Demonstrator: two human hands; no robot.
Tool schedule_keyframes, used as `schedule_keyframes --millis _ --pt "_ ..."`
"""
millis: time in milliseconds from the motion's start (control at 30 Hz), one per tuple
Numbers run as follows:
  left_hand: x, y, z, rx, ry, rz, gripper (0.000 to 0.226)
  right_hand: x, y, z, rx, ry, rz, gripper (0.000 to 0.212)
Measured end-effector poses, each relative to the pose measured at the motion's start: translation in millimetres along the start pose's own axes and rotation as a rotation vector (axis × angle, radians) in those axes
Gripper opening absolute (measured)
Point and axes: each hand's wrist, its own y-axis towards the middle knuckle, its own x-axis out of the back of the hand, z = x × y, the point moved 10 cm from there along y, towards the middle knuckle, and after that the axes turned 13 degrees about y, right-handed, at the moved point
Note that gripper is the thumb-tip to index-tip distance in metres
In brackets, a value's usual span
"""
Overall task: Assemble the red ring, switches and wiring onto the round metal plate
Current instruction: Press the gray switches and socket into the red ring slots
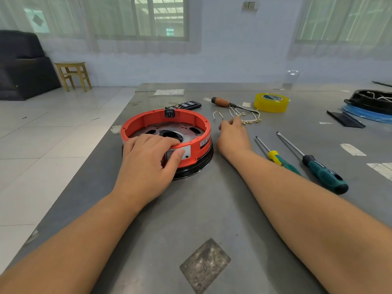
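The red ring (pixel 197 122) lies flat, open side up, around the round metal plate (pixel 169 129) on a black base at the grey table's (pixel 212 209) left part, its black socket (pixel 170 113) facing away. The left hand (pixel 146 160) grips its near rim, thumb pressing a silver panel (pixel 186 151). The right hand (pixel 232 134), fingers curled, touches the wiring (pixel 244 117) beside it.

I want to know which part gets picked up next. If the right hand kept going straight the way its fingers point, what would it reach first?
Most likely the bundle of thin white wires lying just beyond the right hand; its fingers already seem to be at the near strands. Farther along that line lies the wooden-handled screwdriver.
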Motion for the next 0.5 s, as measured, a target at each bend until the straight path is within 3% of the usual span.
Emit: schedule_keyframes --millis 167,500 --pt "2.6 -2.0 -1.2 -0.004 -0.022 0.043 0.039 10.1 -49.6 13.0 0.109 0.108 0.050 0.030" --pt "4.9 -5.9 -4.2 -0.025 -0.052 0.107 0.044 47.6 -129.8 29.4 0.363 0.341 0.047 0.042"
